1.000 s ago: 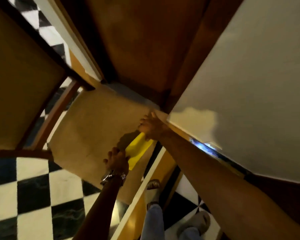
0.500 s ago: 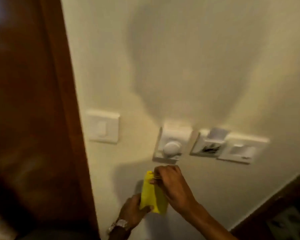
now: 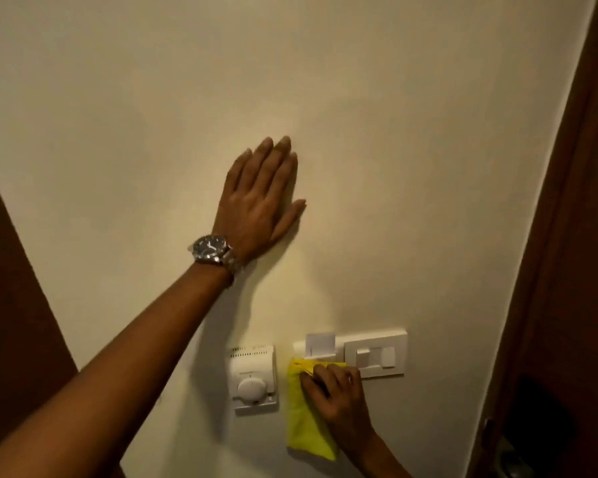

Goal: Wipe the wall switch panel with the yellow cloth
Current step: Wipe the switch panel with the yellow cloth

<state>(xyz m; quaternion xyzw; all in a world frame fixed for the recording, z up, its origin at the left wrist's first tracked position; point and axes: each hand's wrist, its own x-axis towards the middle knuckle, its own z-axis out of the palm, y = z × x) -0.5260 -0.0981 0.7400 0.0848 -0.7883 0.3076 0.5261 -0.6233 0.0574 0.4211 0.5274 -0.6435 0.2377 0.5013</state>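
Lower left of switch panel (image 3: 356, 353) hidden behind yellow cloth (image 3: 304, 419) and right hand (image 3: 339, 395). Dial markings on thermostat (image 3: 254, 379) beside panel too small to read.

I have one head view only, looking straight at the wall (image 3: 152, 98) from close up. The switch panel (image 3: 375, 353) sits near its lower edge.

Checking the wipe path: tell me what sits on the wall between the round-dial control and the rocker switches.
In the head view, the yellow cloth under the right hand and a white card holder lie between the dial control and the rocker switches.
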